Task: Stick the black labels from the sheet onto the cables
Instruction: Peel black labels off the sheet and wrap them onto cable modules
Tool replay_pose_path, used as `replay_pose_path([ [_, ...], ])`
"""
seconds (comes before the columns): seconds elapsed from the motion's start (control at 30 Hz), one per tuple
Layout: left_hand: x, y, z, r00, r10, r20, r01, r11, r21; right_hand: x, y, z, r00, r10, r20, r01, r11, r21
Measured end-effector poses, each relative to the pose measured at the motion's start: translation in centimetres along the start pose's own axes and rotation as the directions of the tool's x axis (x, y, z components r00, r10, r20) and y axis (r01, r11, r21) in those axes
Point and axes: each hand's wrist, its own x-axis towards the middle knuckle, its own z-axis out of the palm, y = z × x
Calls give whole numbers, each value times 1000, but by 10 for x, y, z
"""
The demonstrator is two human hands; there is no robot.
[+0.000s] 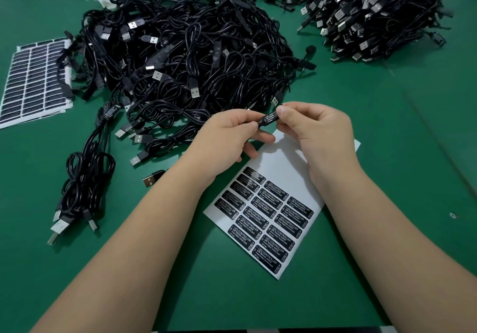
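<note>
Two cable heaps, green table

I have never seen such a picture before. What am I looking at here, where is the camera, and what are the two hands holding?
There is no machine, only a person's bare hands. The camera sits on the person's head, looking forward and down. The left hand and right hand together pinch a small black controller piece of a cable, already bearing a printed label. Under the hands, on the green table, lies a white sheet of black labels. Behind it is a big pile of black USB cables, a smaller bundle at left, another label sheet at far left.
</note>
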Motion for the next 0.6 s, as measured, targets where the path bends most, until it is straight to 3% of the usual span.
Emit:
replay_pose_path([
  [0.23,-2,2,7,998,13,-56,-17,997,-75,-1,-2,1,1000,-23,5,23,1000,9],
  [0.43,-5,-4,14,969,154,-195,-122,978,169,-2,-2,3,997,-79,6,80,996,-47],
  [0.6,-6,-3,16,949,178,-260,-138,977,165,-4,-2,3,987,-158,11,158,976,-149],
])
